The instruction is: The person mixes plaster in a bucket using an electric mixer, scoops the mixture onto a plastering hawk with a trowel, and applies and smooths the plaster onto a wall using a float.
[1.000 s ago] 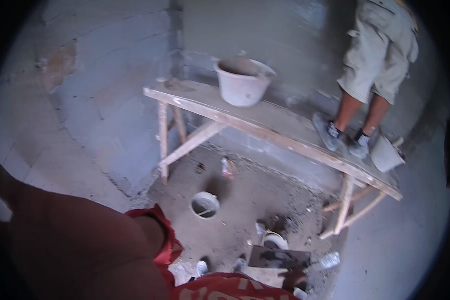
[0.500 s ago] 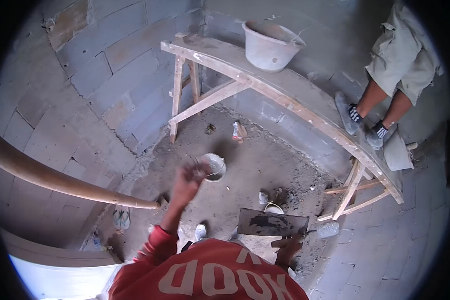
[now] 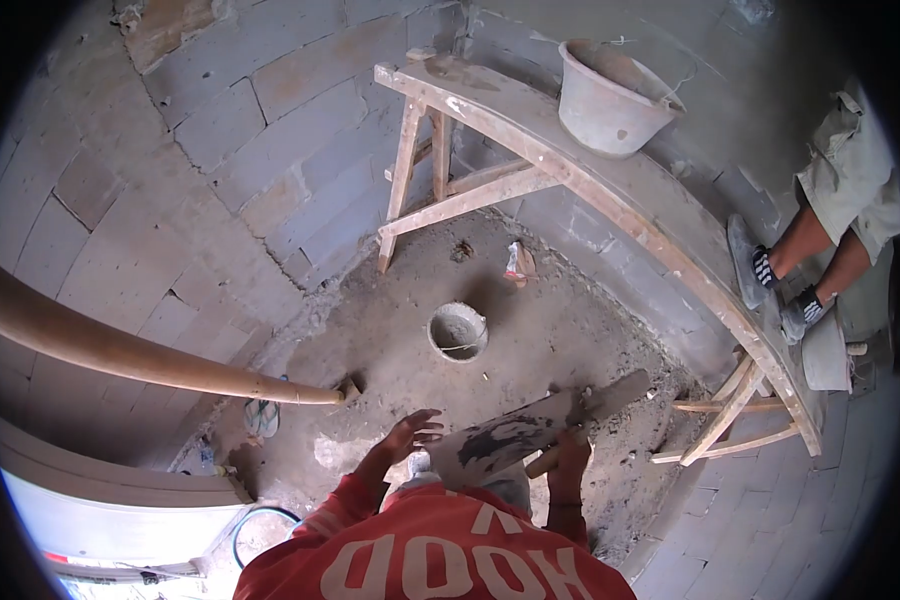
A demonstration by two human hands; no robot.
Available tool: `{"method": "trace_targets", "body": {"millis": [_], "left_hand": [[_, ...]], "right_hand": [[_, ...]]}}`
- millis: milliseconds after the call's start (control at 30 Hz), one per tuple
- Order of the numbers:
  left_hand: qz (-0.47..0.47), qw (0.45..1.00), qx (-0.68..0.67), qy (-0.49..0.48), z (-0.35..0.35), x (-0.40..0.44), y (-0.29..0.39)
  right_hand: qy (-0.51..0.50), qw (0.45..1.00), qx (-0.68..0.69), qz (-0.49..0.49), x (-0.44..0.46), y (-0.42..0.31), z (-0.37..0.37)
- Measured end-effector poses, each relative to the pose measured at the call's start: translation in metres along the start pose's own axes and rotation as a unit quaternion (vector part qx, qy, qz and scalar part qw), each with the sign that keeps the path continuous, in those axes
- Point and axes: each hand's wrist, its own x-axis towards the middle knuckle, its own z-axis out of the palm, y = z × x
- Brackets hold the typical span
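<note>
From where I stand, the person in the red top [image 3: 440, 545] has a flat board [image 3: 498, 436] low in front of the body, above the dirty floor [image 3: 390, 330], and it lies slanting. The right hand [image 3: 570, 456] is at the pale handle [image 3: 541, 463] of the board, and its fingers seem to be closed around this handle (they are partly hidden, so I say it with care). The left hand [image 3: 410, 434] is near the other end, with the fingers spread and a little bent; it pinches nothing, and whether the fingertips touch the edge, I cannot tell. On the board there are dark smears. Near its right end there is a long grey shape [image 3: 620, 392], too blurred to name. As for how far the work is, I judge it half-way: the upper back wall [image 3: 770, 105] looks coated and smooth, while the left wall [image 3: 215, 130] shows bare blocks, and the low part behind the bench [image 3: 610, 210] seems also without coat. A bucket [image 3: 458, 332] with grey stuff inside stands on the floor, a big tub [image 3: 615, 105] is on the bench, and another person's feet [image 3: 775, 290] are there also, beside a small pail [image 3: 826, 358].
</note>
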Motion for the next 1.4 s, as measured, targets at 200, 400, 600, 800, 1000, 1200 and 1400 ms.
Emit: {"method": "trace_targets", "body": {"millis": [200, 400, 600, 800, 1000, 1200, 1400], "left_hand": [[0.036, 0.976, 0.087, -0.196, 0.026, 0.072, 0.017], [0.150, 0.980, 0.105, -0.073, 0.089, 0.112, 0.009], [0.185, 0.913, 0.319, 0.177, 0.080, 0.196, -0.078], [0.050, 0.920, -0.100, 0.376, 0.118, 0.244, -0.092], [0.036, 0.854, -0.306, 0.419, 0.103, 0.336, -0.120], [0.039, 0.808, -0.352, 0.471, 0.090, 0.440, -0.188], [-0.115, 0.767, -0.455, 0.437, 0.078, 0.454, -0.124]], "right_hand": [[-0.254, 0.857, -0.278, -0.352, 0.085, 0.025, 0.010], [-0.347, 0.917, -0.198, -0.003, 0.182, 0.037, 0.030], [-0.384, 0.820, -0.420, 0.064, 0.314, 0.056, 0.038], [-0.448, 0.602, -0.626, -0.211, 0.394, 0.135, 0.083], [-0.595, 0.501, -0.561, -0.281, 0.442, 0.256, 0.190], [-0.711, 0.377, -0.484, -0.344, 0.496, 0.391, 0.256], [-0.788, 0.391, -0.364, -0.306, 0.537, 0.451, 0.254]]}}
